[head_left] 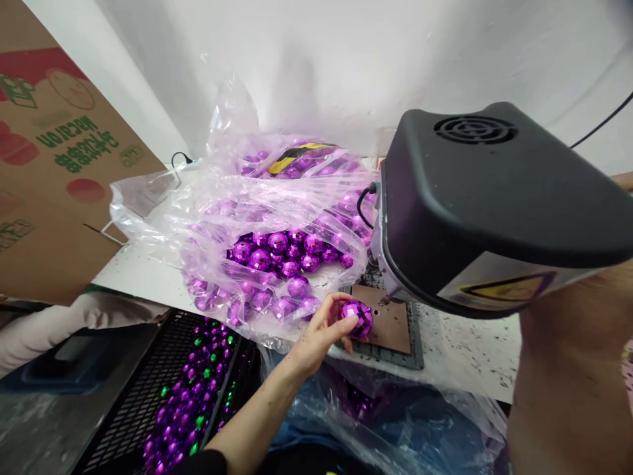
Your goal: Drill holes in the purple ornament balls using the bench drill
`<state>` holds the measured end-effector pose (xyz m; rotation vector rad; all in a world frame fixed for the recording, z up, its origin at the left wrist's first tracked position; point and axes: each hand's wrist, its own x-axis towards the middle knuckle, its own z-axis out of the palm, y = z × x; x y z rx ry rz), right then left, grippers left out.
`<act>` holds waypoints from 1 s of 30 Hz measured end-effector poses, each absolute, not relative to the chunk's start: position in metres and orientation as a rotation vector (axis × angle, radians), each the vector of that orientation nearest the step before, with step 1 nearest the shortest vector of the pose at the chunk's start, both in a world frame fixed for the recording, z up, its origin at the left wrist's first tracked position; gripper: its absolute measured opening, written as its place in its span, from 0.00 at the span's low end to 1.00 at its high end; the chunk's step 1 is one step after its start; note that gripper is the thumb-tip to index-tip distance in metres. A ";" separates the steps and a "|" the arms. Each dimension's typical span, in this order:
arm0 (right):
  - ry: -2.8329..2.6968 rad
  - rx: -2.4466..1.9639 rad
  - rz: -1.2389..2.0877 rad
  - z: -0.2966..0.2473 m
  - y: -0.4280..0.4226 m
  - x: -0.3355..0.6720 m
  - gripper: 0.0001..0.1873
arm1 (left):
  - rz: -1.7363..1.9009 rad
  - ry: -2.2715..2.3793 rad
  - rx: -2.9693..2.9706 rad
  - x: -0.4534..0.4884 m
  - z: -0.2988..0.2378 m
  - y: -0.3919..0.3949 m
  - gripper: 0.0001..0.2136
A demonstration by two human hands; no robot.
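Head view: purple ball (364, 318) clamped in left hand's (326, 326) fingers at the brown board's (395, 330) left part, beside the black machine's (494, 198) tip; right hand out of sight, can't tell its state. Step looks like positioning; next move probably calls for lining ball up under tip. Ball shiny, round, faceted; similar balls (277, 242) bagged behind on worktop (459, 336).
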<state>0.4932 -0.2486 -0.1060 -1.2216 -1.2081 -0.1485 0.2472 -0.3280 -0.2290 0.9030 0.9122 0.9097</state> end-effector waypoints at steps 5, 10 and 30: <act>-1.239 -1.278 -0.191 -0.097 -0.253 0.487 0.17 | 0.970 0.965 0.973 0.251 -0.241 -0.317 0.22; -1.248 -1.246 -0.179 -0.090 -0.255 0.481 0.22 | 0.963 1.050 1.031 0.253 -0.250 -0.308 0.23; -1.241 -1.212 -0.113 -0.093 -0.257 0.480 0.19 | 0.937 1.498 2.045 0.299 -0.261 -0.304 0.18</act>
